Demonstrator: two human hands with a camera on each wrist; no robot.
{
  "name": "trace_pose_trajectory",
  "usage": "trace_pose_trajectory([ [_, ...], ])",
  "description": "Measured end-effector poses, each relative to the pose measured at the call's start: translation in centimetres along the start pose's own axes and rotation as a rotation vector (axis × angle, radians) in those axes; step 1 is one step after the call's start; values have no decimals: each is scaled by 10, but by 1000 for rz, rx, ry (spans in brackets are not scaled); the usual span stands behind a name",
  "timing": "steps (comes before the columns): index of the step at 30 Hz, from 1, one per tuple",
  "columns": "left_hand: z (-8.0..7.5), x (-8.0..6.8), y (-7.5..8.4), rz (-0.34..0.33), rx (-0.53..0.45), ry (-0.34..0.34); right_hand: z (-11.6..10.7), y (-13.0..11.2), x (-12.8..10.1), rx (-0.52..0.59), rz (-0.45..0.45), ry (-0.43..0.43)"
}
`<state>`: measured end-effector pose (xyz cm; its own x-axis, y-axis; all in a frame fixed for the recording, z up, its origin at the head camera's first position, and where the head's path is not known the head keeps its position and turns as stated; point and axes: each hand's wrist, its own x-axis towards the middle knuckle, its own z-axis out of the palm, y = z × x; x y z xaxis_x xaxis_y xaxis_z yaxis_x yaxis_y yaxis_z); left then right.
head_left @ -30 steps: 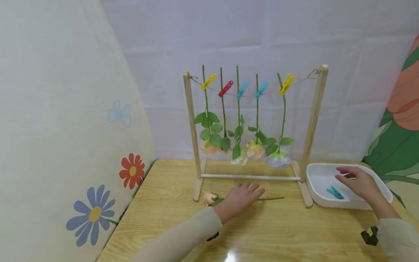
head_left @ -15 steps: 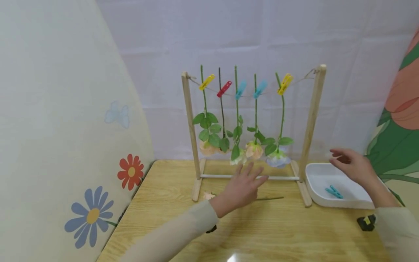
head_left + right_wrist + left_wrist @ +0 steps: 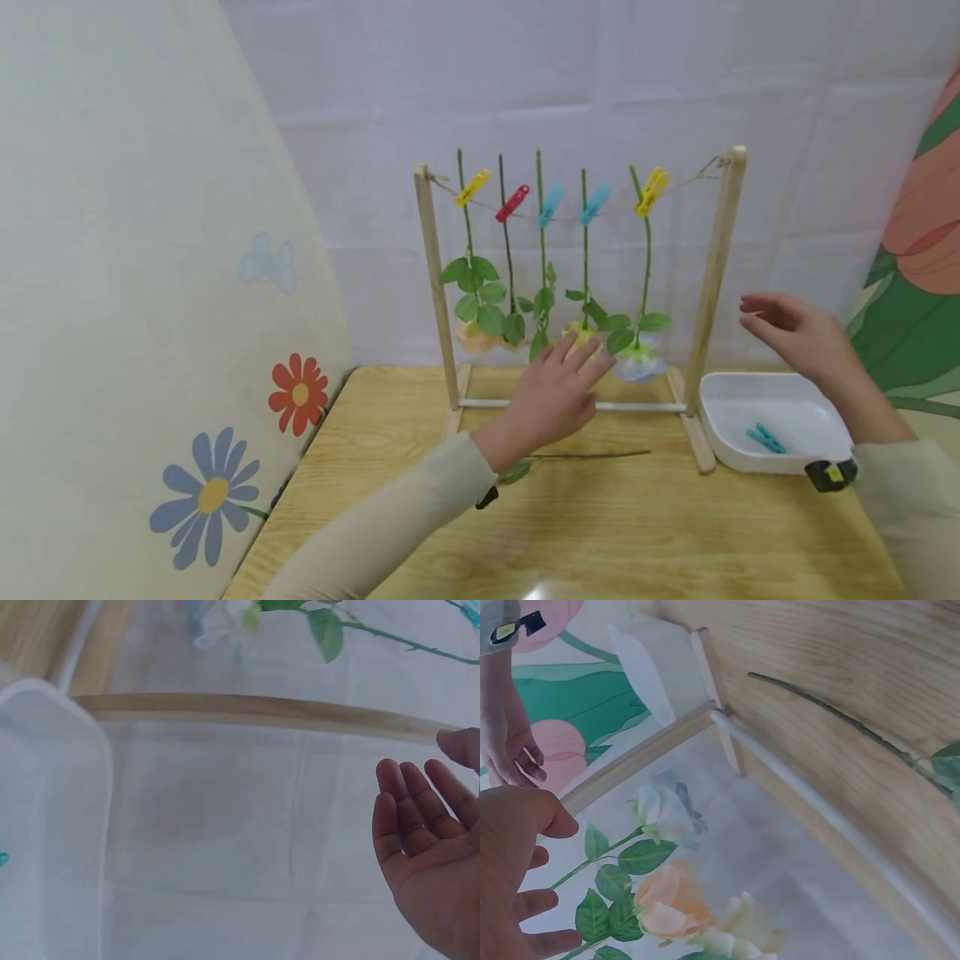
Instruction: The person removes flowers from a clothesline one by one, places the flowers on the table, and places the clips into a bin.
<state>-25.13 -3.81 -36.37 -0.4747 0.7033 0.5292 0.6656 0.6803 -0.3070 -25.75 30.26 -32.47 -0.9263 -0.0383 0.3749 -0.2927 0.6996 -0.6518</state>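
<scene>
Here they hang in front of you, five leafy flowers (image 3: 639,365), heads down, each in a yellow, red or blue peg (image 3: 652,192); nearer, a stem (image 3: 592,455) lies along the worktop (image 3: 637,525).

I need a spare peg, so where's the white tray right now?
In the head view, the white tray stands at the right of the table, beside the wooden rack.

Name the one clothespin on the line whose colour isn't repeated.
The red clothespin, second from the left; the others are two yellow ones and two blue ones.
</scene>
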Motion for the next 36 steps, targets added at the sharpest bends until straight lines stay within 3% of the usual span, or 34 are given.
trace_pose_trajectory([
  [9,-10,22,-6,-27,-10,8,-5,-32,13,61,-8,56],
  [15,-16,38,-11,-32,-46,77,-12,-53,24,112,-28,77],
  [22,-20,50,-14,-45,-26,100,-17,-76,34,132,-45,93],
  [28,-21,60,-17,-65,-58,122,-18,-90,44,127,-58,97],
  [36,-21,71,-20,-114,-83,133,-18,-107,57,224,-45,68],
])
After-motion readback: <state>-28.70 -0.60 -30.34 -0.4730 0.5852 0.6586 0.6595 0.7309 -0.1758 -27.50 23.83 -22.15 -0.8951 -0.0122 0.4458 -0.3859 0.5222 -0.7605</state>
